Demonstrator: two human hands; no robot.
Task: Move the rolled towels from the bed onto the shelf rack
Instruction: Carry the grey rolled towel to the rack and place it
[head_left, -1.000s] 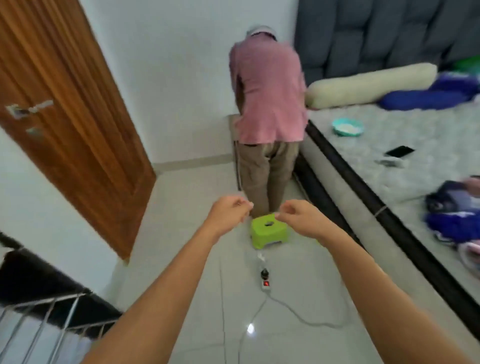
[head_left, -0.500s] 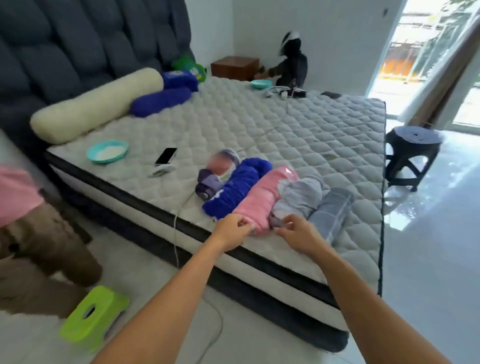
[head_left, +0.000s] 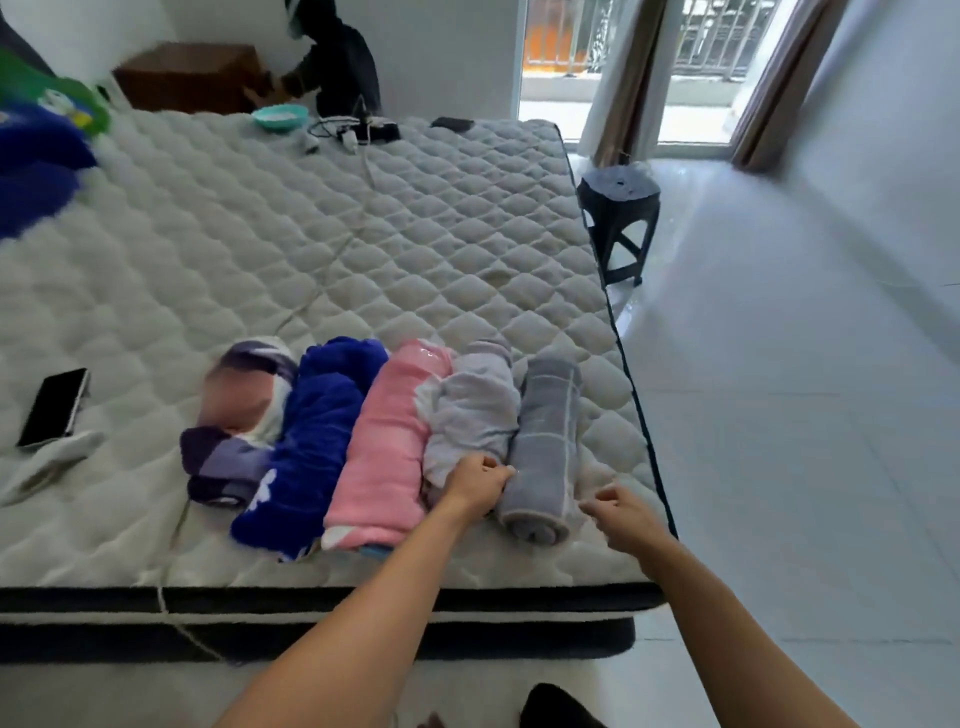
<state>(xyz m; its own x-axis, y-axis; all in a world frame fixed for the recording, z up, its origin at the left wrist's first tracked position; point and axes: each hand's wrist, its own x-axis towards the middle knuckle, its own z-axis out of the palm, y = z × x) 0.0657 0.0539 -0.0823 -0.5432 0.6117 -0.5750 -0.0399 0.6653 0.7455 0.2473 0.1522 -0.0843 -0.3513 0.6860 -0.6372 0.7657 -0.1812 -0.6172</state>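
Note:
Several rolled towels lie side by side near the front edge of the bed (head_left: 311, 249): a purple striped towel (head_left: 234, 457), a dark blue towel (head_left: 311, 441), a pink towel (head_left: 387, 441), a pale lilac towel (head_left: 472, 410) and a grey towel (head_left: 545, 441). My left hand (head_left: 475, 486) rests between the lilac and grey rolls, fingers curled against the grey towel's left side. My right hand (head_left: 623, 517) hovers just right of the grey roll's near end, fingers loosely curled and holding nothing. The shelf rack is out of view.
A phone (head_left: 54, 408) lies at the left of the mattress. A teal bowl (head_left: 279, 117), chargers and cables (head_left: 358, 132) sit at the far side, where a person in dark clothes (head_left: 343, 62) crouches. A dark plastic stool (head_left: 621, 208) stands on the tiled floor at the right.
My view swung from the floor and door over to the bed. Both hands moved forward to the towel row and now flank the grey roll.

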